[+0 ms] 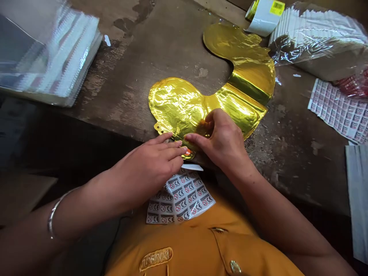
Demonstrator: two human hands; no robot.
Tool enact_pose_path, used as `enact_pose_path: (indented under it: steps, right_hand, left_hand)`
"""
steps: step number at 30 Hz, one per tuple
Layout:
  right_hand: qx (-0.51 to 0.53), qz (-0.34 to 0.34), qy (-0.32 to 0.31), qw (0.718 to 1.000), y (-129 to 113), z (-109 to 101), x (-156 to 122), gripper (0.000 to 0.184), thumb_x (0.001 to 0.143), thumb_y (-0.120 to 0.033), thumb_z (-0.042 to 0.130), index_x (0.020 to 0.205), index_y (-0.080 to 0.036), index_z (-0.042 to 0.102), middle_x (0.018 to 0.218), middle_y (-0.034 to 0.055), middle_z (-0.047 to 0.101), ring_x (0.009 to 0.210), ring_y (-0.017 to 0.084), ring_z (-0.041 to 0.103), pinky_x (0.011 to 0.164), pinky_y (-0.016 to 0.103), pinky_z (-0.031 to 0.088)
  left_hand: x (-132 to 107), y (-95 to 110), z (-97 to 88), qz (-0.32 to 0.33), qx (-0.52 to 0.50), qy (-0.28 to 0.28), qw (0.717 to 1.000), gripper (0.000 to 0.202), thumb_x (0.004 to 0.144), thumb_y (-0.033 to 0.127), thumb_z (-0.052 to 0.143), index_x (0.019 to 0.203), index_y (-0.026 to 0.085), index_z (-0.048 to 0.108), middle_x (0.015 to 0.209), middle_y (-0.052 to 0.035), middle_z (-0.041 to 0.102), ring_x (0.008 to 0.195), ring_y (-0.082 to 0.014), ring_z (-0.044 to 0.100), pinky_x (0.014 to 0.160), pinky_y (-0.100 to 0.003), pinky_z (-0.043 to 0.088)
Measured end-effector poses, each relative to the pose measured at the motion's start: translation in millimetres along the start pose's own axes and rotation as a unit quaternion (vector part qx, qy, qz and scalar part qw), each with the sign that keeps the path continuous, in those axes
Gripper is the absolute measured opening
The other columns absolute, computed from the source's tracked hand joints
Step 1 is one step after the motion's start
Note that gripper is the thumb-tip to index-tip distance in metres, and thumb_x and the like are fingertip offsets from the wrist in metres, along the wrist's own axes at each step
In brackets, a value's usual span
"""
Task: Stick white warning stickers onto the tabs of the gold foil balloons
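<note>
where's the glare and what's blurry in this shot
Head view: strong glare on the gold foil balloon, brightest on its left lobe; the stack of clear bags at top left is smeared and soft; the sticker sheet in the lap is sharp.

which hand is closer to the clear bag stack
Left. The left hand is down-right of the clear bag stack; the right hand is farther right, on the gold balloon.

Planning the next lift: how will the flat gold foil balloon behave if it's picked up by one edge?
Probably floppy: the gold foil balloon lies flat and creased on the table, so it would likely droop and fold. Likely light, being thin uninflated film. Its glossy surface may slide under the left hand and right hand, which press its near edge.
</note>
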State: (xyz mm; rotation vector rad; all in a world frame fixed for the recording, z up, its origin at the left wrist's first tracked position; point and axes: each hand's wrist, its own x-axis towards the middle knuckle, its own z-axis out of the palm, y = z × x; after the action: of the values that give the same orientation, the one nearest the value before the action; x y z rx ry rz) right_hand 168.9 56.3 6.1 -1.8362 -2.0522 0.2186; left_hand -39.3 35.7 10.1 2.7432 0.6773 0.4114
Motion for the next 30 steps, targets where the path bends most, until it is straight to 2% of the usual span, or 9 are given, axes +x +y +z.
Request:
enact_pose_path:
  steps: [4, 8, 10, 12, 15, 19, 21, 24, 30]
  right_hand:
    - [-0.066, -0.076, 0.099, 0.990, 6.6, -12.3, -4.5, 0.012, 0.087, -0.018, 0.052, 0.095, -0.018, 0.061, 0.092, 0.0099, 0.062, 0.086, 0.022, 0.058, 0.073, 0.037, 0.049]
    - [-0.019, -0.309, -0.029, 0.950, 9.1, -22.5, -22.1, 0.020, 0.090, -0.015, 0.050, 0.102, -0.020, 0.065, 0.106, 0.0082, 0.069, 0.102, 0.021, 0.060, 0.087, 0.036, 0.053]
    - [-0.003, -0.357, -0.053, 0.932, 12.1, -17.6, -30.1, 0.024, 0.091, -0.015, 0.052, 0.110, -0.015, 0.065, 0.117, 0.0104, 0.068, 0.109, 0.021, 0.060, 0.094, 0.036, 0.052]
    - [-0.002, -0.369, -0.025, 0.929, 15.2, -9.4, -34.3, 0.026, 0.091, -0.013, 0.052, 0.112, -0.009, 0.064, 0.118, 0.0137, 0.068, 0.110, 0.023, 0.061, 0.096, 0.037, 0.052]
    - [0.027, -0.323, 0.006, 0.946, 15.9, -2.1, -32.2, 0.022, 0.091, -0.013, 0.051, 0.104, -0.010, 0.068, 0.107, 0.0131, 0.072, 0.097, 0.021, 0.066, 0.087, 0.033, 0.054]
    - [0.133, -0.120, -0.020, 0.984, 10.5, -9.5, -15.9, 0.018, 0.084, -0.028, 0.064, 0.071, -0.016, 0.068, 0.067, 0.0006, 0.065, 0.061, 0.011, 0.057, 0.057, 0.024, 0.045]
    - [0.182, -0.046, -0.059, 0.980, 8.5, -16.0, -5.3, 0.030, 0.080, -0.035, 0.068, 0.058, -0.016, 0.059, 0.054, -0.0044, 0.050, 0.052, 0.008, 0.045, 0.050, 0.023, 0.035]
    - [0.236, 0.015, -0.128, 0.963, 8.2, -23.1, 7.9, 0.046, 0.087, -0.045, 0.056, 0.051, -0.017, 0.047, 0.050, -0.0063, 0.031, 0.048, 0.006, 0.030, 0.046, 0.024, 0.023]
    - [0.254, 0.057, -0.203, 0.944, 9.3, -24.3, 20.4, 0.042, 0.090, -0.043, 0.045, 0.056, -0.017, 0.049, 0.053, -0.0054, 0.031, 0.051, 0.007, 0.028, 0.049, 0.026, 0.019]
  left_hand:
    - [2.4, 0.8, -0.8, -0.008, -0.006, 0.005, 1.000, 0.020, 0.088, 0.007, 0.047, 0.093, 0.012, 0.065, 0.118, -0.0109, 0.069, 0.112, -0.0232, 0.063, 0.110, -0.046, 0.040]
    - [2.0, 0.2, -0.2, -0.015, -0.016, 0.002, 1.000, 0.017, 0.089, 0.009, 0.049, 0.092, 0.013, 0.064, 0.120, -0.0101, 0.068, 0.113, -0.0217, 0.063, 0.112, -0.046, 0.037]
    - [0.1, 0.5, -0.3, -0.018, -0.024, 0.002, 1.000, 0.015, 0.089, 0.010, 0.050, 0.090, 0.014, 0.064, 0.121, -0.0094, 0.067, 0.114, -0.0202, 0.062, 0.113, -0.044, 0.036]
    - [-2.0, 2.1, -2.0, -0.019, -0.035, 0.014, 0.999, 0.014, 0.089, 0.010, 0.050, 0.089, 0.015, 0.063, 0.122, -0.0082, 0.066, 0.115, -0.0187, 0.060, 0.113, -0.042, 0.035]
    - [-4.2, 6.2, -8.2, -0.033, -0.033, 0.051, 0.998, 0.014, 0.089, 0.010, 0.051, 0.087, 0.015, 0.064, 0.121, -0.0088, 0.065, 0.112, -0.0192, 0.060, 0.108, -0.040, 0.041]
    - [-3.6, 8.5, -18.5, -0.093, -0.005, 0.076, 0.993, 0.017, 0.089, 0.018, 0.052, 0.081, 0.014, 0.067, 0.116, -0.0141, 0.062, 0.106, -0.0260, 0.059, 0.089, -0.041, 0.053]
    - [-2.0, 7.9, -22.4, -0.097, -0.007, 0.073, 0.993, 0.018, 0.089, 0.019, 0.052, 0.080, 0.015, 0.067, 0.117, -0.0141, 0.061, 0.106, -0.0266, 0.059, 0.087, -0.042, 0.053]
    - [2.4, 8.0, -27.5, -0.075, -0.013, 0.066, 0.995, 0.018, 0.090, 0.019, 0.050, 0.081, 0.014, 0.065, 0.121, -0.0141, 0.060, 0.111, -0.0256, 0.058, 0.093, -0.040, 0.052]
    - [21.1, 7.8, -27.5, -0.019, -0.023, 0.022, 0.999, 0.020, 0.091, 0.015, 0.048, 0.080, 0.014, 0.064, 0.134, -0.0147, 0.056, 0.123, -0.0249, 0.054, 0.103, -0.038, 0.048]
